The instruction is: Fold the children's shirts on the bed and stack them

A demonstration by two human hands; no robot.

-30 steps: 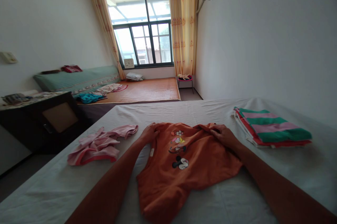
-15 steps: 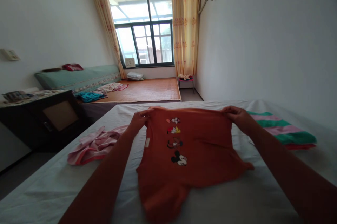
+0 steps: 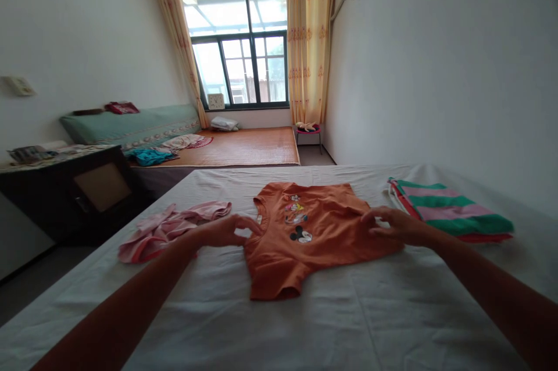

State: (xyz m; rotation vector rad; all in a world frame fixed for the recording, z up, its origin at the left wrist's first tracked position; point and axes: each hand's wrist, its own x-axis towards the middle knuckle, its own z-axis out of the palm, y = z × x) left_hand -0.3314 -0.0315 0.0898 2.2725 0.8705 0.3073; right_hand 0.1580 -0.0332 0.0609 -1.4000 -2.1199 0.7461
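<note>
An orange shirt with cartoon prints lies spread flat on the white bed sheet, its far edge toward the window. My left hand pinches the shirt's left edge near the sleeve. At the shirt's right edge, my right hand has its fingers closed on the cloth. Both arms reach forward over the sheet.
A crumpled pink garment lies left of the shirt. Folded green, pink and red striped cloth is stacked at the right by the wall. A dark cabinet stands left of the bed, and a second bed lies beyond, under the window.
The shirt was lifted and stretched by its far edge, then laid flat farther away. Both hands moved from that far edge to the shirt's left and right sides.
</note>
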